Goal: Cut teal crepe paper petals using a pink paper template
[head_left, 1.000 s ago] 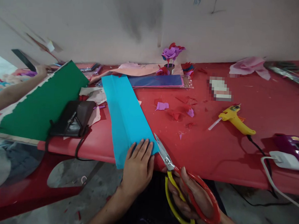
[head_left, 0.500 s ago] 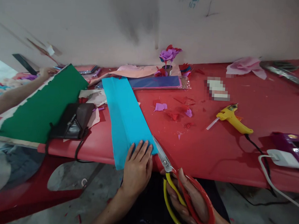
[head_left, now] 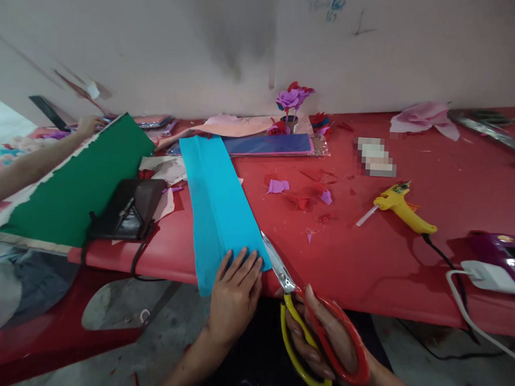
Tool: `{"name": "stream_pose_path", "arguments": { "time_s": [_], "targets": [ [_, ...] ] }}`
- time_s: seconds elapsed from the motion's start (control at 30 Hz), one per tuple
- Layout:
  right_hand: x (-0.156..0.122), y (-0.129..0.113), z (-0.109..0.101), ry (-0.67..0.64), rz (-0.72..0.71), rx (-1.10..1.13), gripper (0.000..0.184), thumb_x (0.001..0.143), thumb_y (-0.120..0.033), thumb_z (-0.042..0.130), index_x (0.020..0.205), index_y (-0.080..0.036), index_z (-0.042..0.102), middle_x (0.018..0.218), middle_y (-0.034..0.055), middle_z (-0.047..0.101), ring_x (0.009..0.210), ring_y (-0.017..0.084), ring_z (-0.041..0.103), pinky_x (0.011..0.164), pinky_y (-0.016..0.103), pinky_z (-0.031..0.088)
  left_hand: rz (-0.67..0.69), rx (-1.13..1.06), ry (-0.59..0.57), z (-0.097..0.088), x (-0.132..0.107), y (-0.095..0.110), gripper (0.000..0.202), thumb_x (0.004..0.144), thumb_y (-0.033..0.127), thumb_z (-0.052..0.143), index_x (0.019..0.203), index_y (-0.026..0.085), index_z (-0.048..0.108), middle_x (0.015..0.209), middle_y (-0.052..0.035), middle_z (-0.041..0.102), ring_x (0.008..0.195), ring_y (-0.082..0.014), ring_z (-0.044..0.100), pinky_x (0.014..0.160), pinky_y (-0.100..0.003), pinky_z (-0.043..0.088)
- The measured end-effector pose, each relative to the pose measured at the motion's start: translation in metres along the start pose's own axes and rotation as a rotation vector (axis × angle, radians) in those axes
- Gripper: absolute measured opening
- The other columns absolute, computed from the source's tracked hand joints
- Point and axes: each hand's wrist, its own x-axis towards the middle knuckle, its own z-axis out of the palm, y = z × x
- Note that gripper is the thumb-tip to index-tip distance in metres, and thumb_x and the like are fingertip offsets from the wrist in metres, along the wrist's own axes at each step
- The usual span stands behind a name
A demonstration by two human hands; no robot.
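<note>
A folded strip of bright blue paper lies slantwise over the front edge of the red table. Flat on its near end rests my left hand, fingers stretched out. My right hand grips a pair of scissors with one red and one yellow handle. The scissor blades lie along the right edge of the blue paper, close to my left fingertips; whether one blade is under the paper I cannot tell.
A yellow glue gun lies to the right, near a white plug. Purple and red scraps are scattered mid-table. Paper flowers stand behind. On the left are a black bag, a green board and another person's arm.
The view has shifted slightly. The scissor handles look a little closer together. My left hand stays on the blue paper, which has not visibly moved.
</note>
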Motion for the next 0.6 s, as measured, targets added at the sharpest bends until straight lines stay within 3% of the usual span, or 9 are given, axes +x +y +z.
{"name": "stream_pose_path", "arguments": {
  "time_s": [0.27,0.6],
  "targets": [
    [0.010,0.008,0.000,0.063,0.019,-0.081,0.073,0.070,-0.092,0.035,0.061,-0.019,0.045,0.033,-0.0073,0.037,0.019,0.005,0.026,0.020,0.014,0.018,-0.026,-0.045,-0.022,0.000,-0.001,-0.001,0.032,0.089,0.013,0.054,0.120,0.020,0.064,0.127,-0.0047,0.065,0.126,-0.0245,0.055,0.110,-0.052,0.040],
    [0.012,0.007,0.005,0.055,-0.028,-0.060,0.069,0.077,-0.086,0.038,0.067,-0.019,0.048,0.037,-0.0074,0.040,0.023,0.004,0.026,0.024,0.014,0.023,-0.038,-0.062,0.028,-0.002,0.004,-0.002,0.030,0.089,0.014,0.055,0.115,0.020,0.067,0.122,-0.0040,0.068,0.119,-0.0246,0.060,0.105,-0.052,0.044]
  ]
}}
